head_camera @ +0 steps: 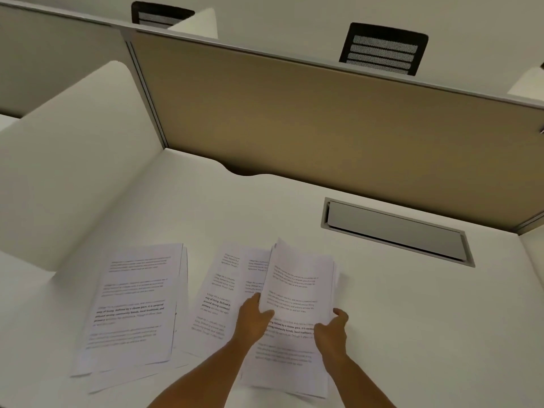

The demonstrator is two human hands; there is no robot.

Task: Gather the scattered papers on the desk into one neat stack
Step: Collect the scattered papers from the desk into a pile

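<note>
Head: two hands point(294, 322), three paper piles point(206, 295)

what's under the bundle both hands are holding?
The held bundle overlaps two printed sheets on the desk, showing at its left. Anything directly beneath is covered.

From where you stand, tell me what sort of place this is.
Most likely an open-plan office or study hall with cubicle desks. A tan partition panel backs the white desk, a cable-access flap is set into it, and mesh-backed office chairs show beyond. Both hands hold printed papers.
</note>
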